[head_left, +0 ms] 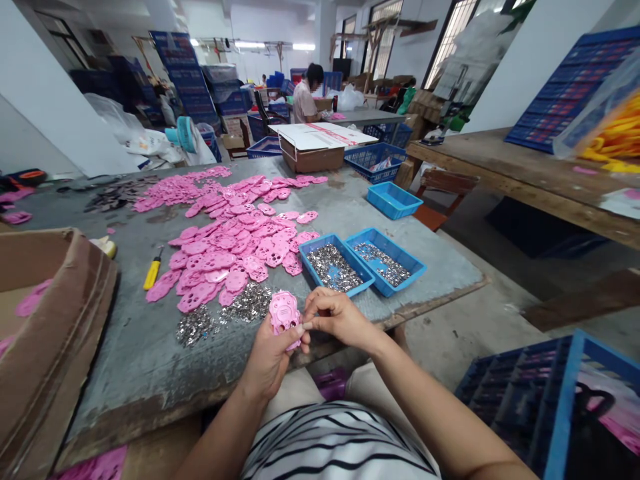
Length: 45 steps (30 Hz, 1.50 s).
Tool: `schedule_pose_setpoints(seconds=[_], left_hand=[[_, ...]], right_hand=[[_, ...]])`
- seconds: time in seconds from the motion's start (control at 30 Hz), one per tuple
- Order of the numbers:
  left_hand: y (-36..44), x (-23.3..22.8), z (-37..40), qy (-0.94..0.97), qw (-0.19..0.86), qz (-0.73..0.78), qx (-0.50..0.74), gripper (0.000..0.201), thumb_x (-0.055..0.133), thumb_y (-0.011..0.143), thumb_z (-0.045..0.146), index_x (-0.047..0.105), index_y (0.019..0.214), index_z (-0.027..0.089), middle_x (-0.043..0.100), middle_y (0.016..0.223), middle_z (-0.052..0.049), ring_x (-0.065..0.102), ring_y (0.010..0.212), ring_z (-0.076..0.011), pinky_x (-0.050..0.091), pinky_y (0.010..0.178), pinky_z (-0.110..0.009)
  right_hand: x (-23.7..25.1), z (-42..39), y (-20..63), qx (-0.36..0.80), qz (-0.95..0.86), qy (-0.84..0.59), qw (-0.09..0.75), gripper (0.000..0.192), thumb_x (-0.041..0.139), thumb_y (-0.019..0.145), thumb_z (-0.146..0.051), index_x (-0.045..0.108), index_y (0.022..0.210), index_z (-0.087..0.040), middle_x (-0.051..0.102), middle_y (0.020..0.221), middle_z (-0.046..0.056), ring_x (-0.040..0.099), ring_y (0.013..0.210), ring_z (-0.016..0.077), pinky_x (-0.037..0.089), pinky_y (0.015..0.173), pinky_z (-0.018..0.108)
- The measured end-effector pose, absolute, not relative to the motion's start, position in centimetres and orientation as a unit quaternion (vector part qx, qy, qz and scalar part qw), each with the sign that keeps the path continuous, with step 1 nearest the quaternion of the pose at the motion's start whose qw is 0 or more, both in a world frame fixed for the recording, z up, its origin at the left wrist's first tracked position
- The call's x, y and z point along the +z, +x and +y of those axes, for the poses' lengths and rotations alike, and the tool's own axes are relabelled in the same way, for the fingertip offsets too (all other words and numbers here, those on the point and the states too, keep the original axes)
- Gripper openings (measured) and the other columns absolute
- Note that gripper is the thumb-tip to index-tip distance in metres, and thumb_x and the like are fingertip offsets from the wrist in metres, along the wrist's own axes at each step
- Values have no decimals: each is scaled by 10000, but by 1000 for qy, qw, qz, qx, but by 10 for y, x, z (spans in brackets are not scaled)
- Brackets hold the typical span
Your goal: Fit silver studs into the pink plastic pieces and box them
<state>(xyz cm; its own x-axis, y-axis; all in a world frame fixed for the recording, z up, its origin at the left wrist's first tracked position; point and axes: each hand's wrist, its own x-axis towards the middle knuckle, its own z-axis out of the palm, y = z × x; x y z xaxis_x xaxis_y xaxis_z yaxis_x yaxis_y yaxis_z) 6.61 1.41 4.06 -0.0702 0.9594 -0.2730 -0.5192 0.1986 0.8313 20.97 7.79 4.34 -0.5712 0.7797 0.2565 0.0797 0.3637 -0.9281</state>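
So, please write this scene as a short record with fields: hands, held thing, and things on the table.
left hand: left hand holds a pink plastic part
right hand: right hand, fingers pinched at the part's edge
loose metal pieces: small pile on the grey table
pink parts: large heap
blue trays: two trays with metal pieces
tool: yellow-handled tool
left side: cardboard box

Whatever the right hand's fingers (314,313) pinch against the pink plate (284,315) is too small to tell (the left palm hides the plate's lower edge).
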Motion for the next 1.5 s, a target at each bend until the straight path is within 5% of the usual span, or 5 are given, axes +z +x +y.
schedule_pose_setpoints(seconds=[0.23,0.7,0.97,1.17,1.5], left_hand=[[69,38,17,281,551,495,611,357,753,574,181,512,837,161,606,677,40,562,518,-87,465,432,-190],[70,39,19,279,530,498,628,375,763,568,181,508,843,177,609,667,34,554,510,-98,444,431,-197],[70,44,28,188,659,301,664,344,536,845,375,585,1114,166,673,1080,-94,605,1088,-242,503,890,-366],[71,41,22,210,653,261,679,521,577,825,237,469,1334,228,623,1240,-92,580,1167,-220,431,1014,-390],[75,43,21,216,647,281,675,553,579,812,228,461,1351,260,570,1314,-71,495,1275,-212,402,1067,-381]], right_hand=[[41,72,204,444,-745,-377,325,93,653,744,-108,619,724,-192,601,779,-7,517,675,114,391,631,243],[43,67,199,465,-712,-394,349,183,660,766,-283,570,629,-200,572,680,-6,505,656,130,382,626,268],[42,63,191,543,-583,-392,460,232,735,700,-385,635,602,-201,615,1032,64,554,1040,222,407,939,392],[34,62,186,509,-570,-422,487,242,736,682,-389,623,583,-200,581,1062,77,522,1086,249,411,928,404],[32,64,181,474,-598,-403,505,184,692,734,-300,599,608,-203,606,1042,72,542,1088,235,384,996,424]])
